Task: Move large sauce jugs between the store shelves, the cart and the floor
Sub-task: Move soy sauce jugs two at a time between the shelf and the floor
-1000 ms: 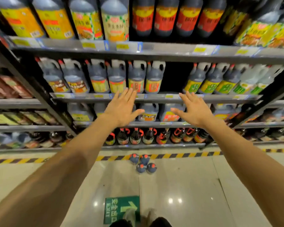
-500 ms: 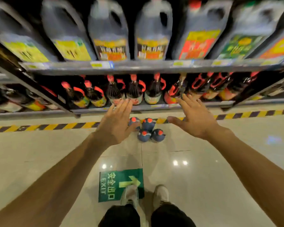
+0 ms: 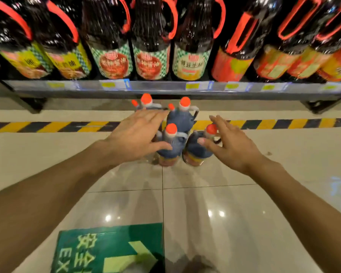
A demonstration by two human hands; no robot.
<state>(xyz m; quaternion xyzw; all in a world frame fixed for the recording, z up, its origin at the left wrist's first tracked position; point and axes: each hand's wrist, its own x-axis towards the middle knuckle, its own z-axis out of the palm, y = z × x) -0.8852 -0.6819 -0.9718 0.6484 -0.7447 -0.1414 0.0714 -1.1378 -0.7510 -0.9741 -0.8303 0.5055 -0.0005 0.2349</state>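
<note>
Several large grey-blue sauce jugs with orange caps stand clustered on the tiled floor in front of the bottom shelf. My left hand (image 3: pixel 138 133) hovers with spread fingers over the near left jug (image 3: pixel 170 143), its thumb by the jug's shoulder. My right hand (image 3: pixel 229 140) reaches with straight fingers over the near right jug (image 3: pixel 198 148), covering part of its neck. A far right jug (image 3: pixel 182 115) stands behind them. The far left jug (image 3: pixel 146 100) is mostly hidden by my left hand. Neither hand holds anything.
The bottom shelf (image 3: pixel 165 88) carries a row of dark sauce bottles with red handles (image 3: pixel 152 42) just above the jugs. Yellow-black hazard tape (image 3: pixel 283 124) runs along the floor. A green exit sign sticker (image 3: pixel 106 251) lies on the tiles near my feet.
My view has dropped from the upper shelves to the floor. Both hands have come down from shelf height to just over the floor jugs, still open.
</note>
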